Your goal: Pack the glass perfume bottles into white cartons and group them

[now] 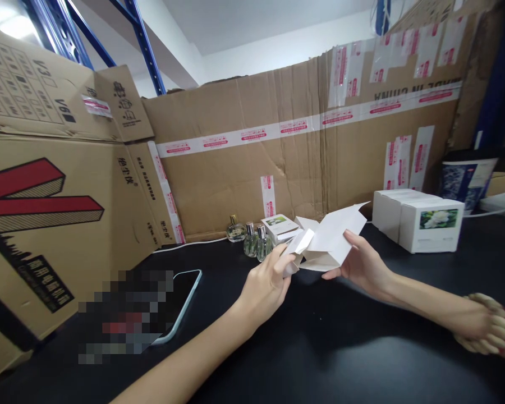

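Note:
My right hand (pixel 364 264) is closed on an open white paper box (pixel 331 235), thumb on its side and fingers underneath. The box is tilted, its flaps standing out and its open end toward my left hand (pixel 267 283). That hand is closed on a small folded white card piece (pixel 299 244) at the mouth of the box. Whether the piece is partly inside cannot be made out. Just behind my left hand stand two clear glass perfume bottles (pixel 250 241) with silver caps, and a third bottle (pixel 235 231) with a gold cap.
Flat white cartons (pixel 280 224) lie behind the bottles. White flower-print boxes (pixel 431 224) stand in a row at right, near a blue-and-white cup (pixel 467 177). A phone (pixel 179 303) lies at left on the black table (pixel 320 348). Cardboard walls (pixel 235 168) enclose the back and left.

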Available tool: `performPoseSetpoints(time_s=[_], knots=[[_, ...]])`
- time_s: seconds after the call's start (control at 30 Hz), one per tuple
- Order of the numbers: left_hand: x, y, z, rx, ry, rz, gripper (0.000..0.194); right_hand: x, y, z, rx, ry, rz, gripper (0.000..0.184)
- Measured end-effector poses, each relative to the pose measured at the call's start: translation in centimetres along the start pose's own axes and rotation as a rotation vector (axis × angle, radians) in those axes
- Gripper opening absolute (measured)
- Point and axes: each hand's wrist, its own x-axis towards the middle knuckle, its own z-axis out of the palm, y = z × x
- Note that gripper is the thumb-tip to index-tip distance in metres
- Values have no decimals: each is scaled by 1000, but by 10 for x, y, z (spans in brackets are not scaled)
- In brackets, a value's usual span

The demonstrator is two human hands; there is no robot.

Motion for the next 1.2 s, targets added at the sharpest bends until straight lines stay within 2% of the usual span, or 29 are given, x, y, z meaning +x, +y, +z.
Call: performPoseSetpoints(time_s=[0.2,0.33,0.5,0.8,1.03,1.2], knots=[[-1,1,0,-40,-22,-20,36,2,-5,-3,83,24,59,70],[0,2,-2,-63,-32,-35,36,3,-3,-4,4,-13,29,64],[1,1,-4,-76,-88,12,32,5,3,-5,-76,-35,-34,57],[-1,2,-2,-75,-108,17,26,0,8,3,-423,169,-152,59],[-1,4,-3,-72,-97,-4,30,7,7,1,-597,200,-185,52],[-2,4,-4,-73,-71,-20,35,5,10,-2,-619,220,-220,60]])
